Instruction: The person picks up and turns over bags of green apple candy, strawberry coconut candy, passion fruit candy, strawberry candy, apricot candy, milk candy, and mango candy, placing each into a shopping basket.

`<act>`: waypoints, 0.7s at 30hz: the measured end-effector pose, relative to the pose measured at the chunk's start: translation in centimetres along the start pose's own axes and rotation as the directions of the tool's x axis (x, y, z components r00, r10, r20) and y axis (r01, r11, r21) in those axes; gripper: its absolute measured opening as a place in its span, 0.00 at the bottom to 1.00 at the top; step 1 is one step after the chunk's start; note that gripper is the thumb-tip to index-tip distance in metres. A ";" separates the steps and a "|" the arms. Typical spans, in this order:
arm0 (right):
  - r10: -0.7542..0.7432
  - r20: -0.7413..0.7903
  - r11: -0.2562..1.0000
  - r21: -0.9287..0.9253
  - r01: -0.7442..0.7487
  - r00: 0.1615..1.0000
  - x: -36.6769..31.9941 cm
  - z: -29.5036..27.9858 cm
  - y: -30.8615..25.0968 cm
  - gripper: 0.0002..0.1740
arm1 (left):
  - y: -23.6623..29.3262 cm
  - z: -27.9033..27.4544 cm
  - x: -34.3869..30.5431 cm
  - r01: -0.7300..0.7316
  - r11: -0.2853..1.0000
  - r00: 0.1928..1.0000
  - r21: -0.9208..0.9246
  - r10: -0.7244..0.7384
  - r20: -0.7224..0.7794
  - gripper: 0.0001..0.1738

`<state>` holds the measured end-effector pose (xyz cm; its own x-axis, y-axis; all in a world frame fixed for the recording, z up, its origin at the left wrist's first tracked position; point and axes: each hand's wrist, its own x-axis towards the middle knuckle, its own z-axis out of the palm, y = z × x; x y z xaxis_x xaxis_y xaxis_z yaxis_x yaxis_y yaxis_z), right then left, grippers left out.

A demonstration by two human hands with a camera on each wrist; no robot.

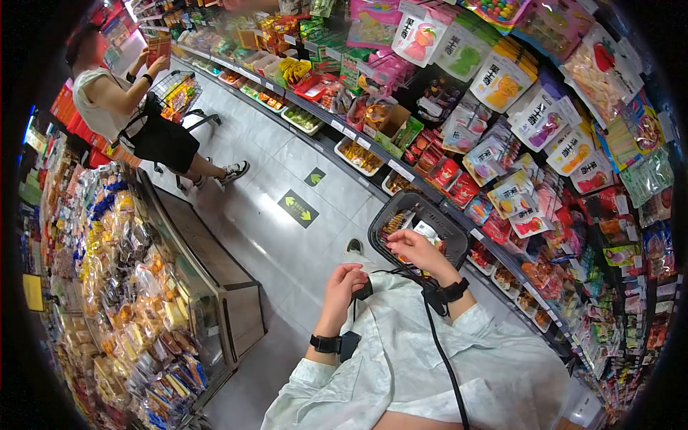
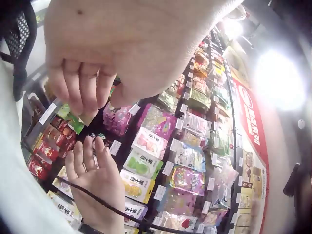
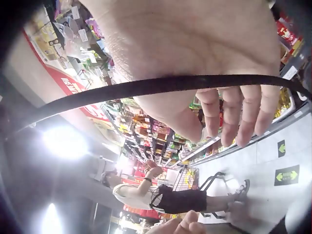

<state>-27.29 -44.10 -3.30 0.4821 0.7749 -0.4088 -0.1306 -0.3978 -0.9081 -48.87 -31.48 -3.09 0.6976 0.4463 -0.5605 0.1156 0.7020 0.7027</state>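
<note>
In the head view my left hand (image 1: 342, 288) is held in front of my body, its fingers loosely bent with nothing in them. To its right, my right hand (image 1: 419, 254) has relaxed fingers and also holds nothing. It overlaps the near side of a dark shopping basket (image 1: 457, 240), inside which several packaged goods (image 1: 426, 231) show. Seen from the left wrist, the right hand (image 2: 100, 187) is palm up, fingers extended. A black cable (image 3: 146, 87) crosses in front of the right palm in the right wrist view.
Shelves of bagged sweets (image 1: 502, 82) run along the right side. A stand of packaged bread (image 1: 143, 287) is on the left. Up the aisle, a person (image 1: 107, 100) holds a package beside a shopping cart (image 1: 179, 93). Green arrow signs (image 1: 298, 208) mark the grey floor.
</note>
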 end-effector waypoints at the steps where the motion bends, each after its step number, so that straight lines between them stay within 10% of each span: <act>1: -0.018 0.006 1.000 -0.023 0.018 1.000 1.2 0.1 0.1 0.16 | 0.4 -0.3 0.9 0.001 1.000 1.000 0.017 -0.001 0.010 0.12; 13: -0.099 0.248 0.994 0.076 0.082 0.964 22.7 1.7 -3.9 0.17 | 14.2 -3.2 13.1 -0.065 0.990 0.981 0.124 0.086 -0.172 0.11; 21: -0.089 -0.035 0.977 0.193 0.094 0.995 25.3 -4.8 -3.7 0.18 | 19.4 0.3 21.7 0.058 0.977 0.998 0.205 -0.062 0.015 0.11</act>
<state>-10.43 -25.43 -9.81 0.5217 0.7896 -0.3230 -0.2490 -0.2212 -0.9429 -31.29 -8.32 -1.50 0.6996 0.3932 -0.5966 0.2984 0.5979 0.7440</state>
